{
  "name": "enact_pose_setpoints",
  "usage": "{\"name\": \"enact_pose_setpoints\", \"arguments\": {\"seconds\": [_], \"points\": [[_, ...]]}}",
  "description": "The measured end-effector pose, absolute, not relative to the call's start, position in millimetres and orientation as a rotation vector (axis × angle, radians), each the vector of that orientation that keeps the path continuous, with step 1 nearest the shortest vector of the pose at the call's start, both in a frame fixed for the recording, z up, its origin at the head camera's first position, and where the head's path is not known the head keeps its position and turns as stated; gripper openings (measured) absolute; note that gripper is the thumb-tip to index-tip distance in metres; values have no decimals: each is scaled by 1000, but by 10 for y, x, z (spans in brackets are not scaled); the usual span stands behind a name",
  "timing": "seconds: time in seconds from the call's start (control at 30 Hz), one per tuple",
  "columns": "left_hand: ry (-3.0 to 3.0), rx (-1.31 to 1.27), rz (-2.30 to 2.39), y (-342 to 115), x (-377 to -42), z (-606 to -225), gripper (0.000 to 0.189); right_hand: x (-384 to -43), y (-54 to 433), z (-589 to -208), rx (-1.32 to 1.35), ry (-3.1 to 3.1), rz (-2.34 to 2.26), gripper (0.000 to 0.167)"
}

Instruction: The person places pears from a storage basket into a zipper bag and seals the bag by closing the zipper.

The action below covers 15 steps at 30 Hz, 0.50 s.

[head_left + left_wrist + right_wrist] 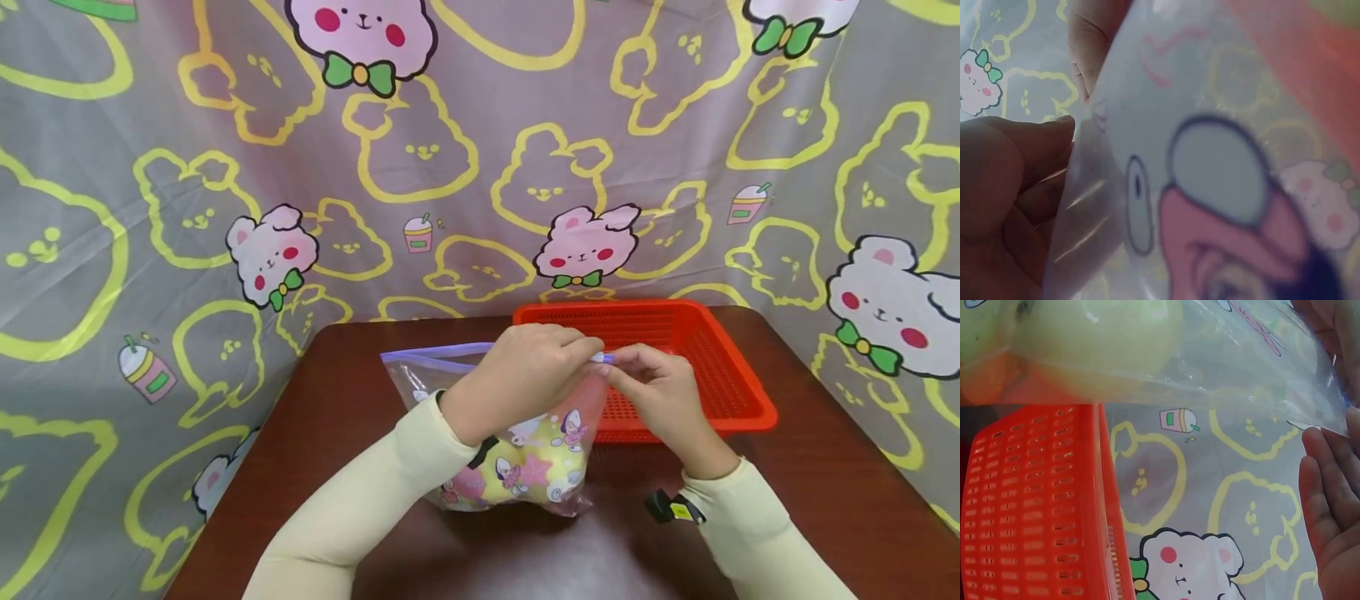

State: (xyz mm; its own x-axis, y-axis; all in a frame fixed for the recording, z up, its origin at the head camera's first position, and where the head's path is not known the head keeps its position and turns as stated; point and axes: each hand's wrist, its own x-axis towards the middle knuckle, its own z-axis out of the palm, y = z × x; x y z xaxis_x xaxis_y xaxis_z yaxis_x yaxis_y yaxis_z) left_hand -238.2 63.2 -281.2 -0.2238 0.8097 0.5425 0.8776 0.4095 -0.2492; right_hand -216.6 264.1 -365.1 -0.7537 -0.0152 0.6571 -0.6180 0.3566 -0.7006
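Note:
A clear zip bag (570, 458) with cartoon prints and a purple zip strip stands on the table, its mouth parted at the left. Round yellow-green fruit (1097, 344) fills its lower part, with something orange beside it in the right wrist view. My left hand (525, 367) reaches across the bag and pinches the zip at its right end, by a small white slider (597, 357). Facing it, my right hand (667, 404) pinches the bag's top right corner between thumb and fingers. Printed plastic fills much of the left wrist view, hiding part of the fingers.
A red plastic basket (738, 375) with slotted walls sits right behind the bag and the right hand. The dark brown table (322, 433) reaches to a patterned cloth (480, 225) hanging at the back and sides.

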Motion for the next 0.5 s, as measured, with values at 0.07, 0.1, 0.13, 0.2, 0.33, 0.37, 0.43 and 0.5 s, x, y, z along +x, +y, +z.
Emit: {"name": "enact_pose_setpoints", "arguments": {"seconds": [0.07,0.1,0.13,0.2,0.33,0.37,0.43,0.5], "points": [[-2072,-1428,-143,647,-2396,-2820,16,-2157,2634,-3649,538,-2079,1411,18],[-2076,-1430,-144,652,-2401,-2824,14,-2149,2632,-3644,541,-2082,1408,18],[-2080,-1431,-143,657,-2405,-2824,14,-2147,2632,-3646,540,-2082,1405,19],[-2084,-1437,-137,667,-2409,-2823,14,-2137,2635,-3649,549,-2084,1375,21],[-2082,-1453,-127,694,-2412,-2816,16,-2059,2625,-3578,611,-2071,1278,24],[-2082,-1455,-123,703,-2412,-2815,16,-2024,2612,-3535,628,-2066,1259,24],[-2081,-1455,-114,717,-2410,-2808,17,-1955,2585,-3443,665,-2049,1237,24],[-2086,-1454,-100,731,-2408,-2801,17,-1894,2557,-3360,684,-2037,1223,23]]}}
